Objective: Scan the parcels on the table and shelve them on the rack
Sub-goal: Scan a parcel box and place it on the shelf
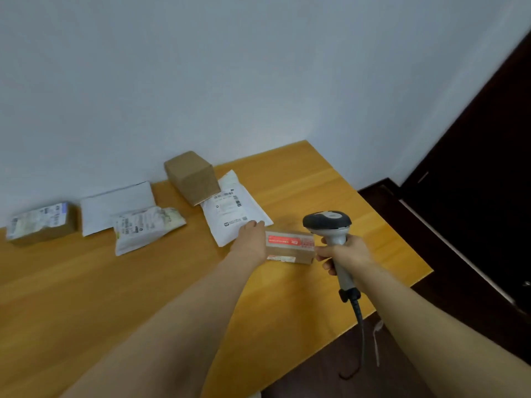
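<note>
A small brown box with a red label [290,247] lies near the right end of the wooden table [100,297]. My left hand [251,239] grips its left end, fingertips reaching onto a white mailer bag [234,208] behind it. My right hand [346,252] grips the handle of a grey barcode scanner [327,222], whose head sits just right of and above the box. The scanner's cable hangs off the table's right edge.
Along the wall stand a plain brown box [192,176], a crumpled white bag [143,228], a flat white envelope [115,205] and a labelled brown box [40,222]. A dark door [474,182] and dark floor lie to the right. No rack is in view.
</note>
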Tool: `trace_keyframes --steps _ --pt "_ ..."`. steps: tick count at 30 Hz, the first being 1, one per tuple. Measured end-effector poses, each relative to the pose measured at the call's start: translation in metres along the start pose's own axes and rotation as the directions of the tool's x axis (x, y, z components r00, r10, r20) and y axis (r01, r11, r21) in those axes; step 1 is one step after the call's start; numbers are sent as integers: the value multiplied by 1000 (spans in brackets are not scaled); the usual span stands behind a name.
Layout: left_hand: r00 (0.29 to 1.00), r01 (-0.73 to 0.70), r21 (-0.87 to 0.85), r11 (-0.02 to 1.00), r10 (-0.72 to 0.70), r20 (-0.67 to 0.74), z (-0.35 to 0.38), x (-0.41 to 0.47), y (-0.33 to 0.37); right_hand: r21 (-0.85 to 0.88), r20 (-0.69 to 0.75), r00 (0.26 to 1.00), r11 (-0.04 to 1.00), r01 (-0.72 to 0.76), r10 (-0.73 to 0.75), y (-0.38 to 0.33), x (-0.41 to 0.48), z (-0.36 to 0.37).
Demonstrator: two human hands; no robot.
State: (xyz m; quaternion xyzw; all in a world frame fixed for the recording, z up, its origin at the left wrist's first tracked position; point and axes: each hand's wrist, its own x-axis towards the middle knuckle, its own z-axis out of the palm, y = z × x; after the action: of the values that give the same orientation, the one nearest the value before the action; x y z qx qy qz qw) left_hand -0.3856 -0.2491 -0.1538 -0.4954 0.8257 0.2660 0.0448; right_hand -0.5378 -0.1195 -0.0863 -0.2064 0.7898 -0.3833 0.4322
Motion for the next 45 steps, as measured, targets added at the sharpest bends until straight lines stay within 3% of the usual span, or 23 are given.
trace_keyframes --steps 5,9,11,14,17,20,25,31,36,45 --pt "988 -128 272 954 100 114 19 42 1 43 -19 998 997 -63 64 -1 28 2" --pt "983 -145 321 936 100 155 23 50 -1 58 -42 996 996 -72 74 1 40 0" --pt "977 -121 226 967 76 197 16 48 0 63 -43 997 996 -64 67 0 41 -3" --pt "968 57 -174 983 -12 252 -4 37 -1 88 -26 999 995 -44 47 -8 38 -6" --pt "958 229 -555 800 -83 275 -28 13 -7 117 22 1000 993 -4 2 -25 30 -8" --pt "943 319 -720 617 -131 306 -52 -21 -14 127 104 992 991 53 -67 -47 16 -4" --pt "959 281 -836 471 -158 234 -87 -69 -21 160 237 952 974 161 -196 -81 -10 6" --pt "945 194 -921 339 -317 82 -118 -112 -31 118 419 855 952 283 -306 -102 -39 20" --pt "897 118 -933 340 -439 -47 -138 -136 -47 43 518 794 937 347 -318 -112 -59 32" --pt "839 23 -943 333 -519 -163 -153 -154 -72 -51 611 705 871 489 -360 -129 -74 43"
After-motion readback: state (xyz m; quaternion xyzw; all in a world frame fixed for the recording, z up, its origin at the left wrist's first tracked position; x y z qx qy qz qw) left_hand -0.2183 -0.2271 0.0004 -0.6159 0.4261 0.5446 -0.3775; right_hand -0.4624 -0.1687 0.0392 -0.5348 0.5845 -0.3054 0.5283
